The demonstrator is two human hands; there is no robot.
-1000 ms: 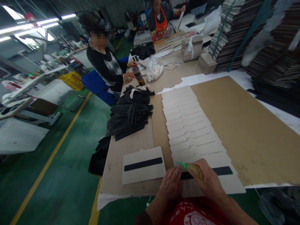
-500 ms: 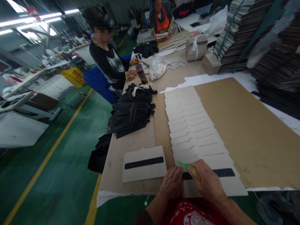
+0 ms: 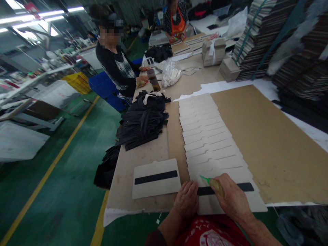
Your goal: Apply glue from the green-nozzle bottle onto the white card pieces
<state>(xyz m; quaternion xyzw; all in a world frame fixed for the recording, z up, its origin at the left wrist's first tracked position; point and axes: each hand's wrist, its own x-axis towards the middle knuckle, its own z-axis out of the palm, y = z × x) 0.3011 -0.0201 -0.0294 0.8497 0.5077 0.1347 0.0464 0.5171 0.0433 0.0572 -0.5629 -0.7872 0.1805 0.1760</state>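
In my right hand is a yellowish-brown squeeze bottle, my fingers wrapped round it. Its thin green nozzle points left, above the fanned pale panels. A black strip crosses the nearest panel, partly hidden by my right hand. My left hand lies on that panel's left edge by the strip's end, fingers laid down close together. Left of it, a separate pale panel with its own black strip lies flat.
Black strips are heaped on the table's left side. A brown board lies at right, below tall stacked boards. Further off are a bottle, a plastic bag and two people at the table.
My right hand has moved slightly right with the squeeze bottle, and the nozzle has shifted right along the panel. My left hand stays at the panel's left edge. The view has shifted slightly.
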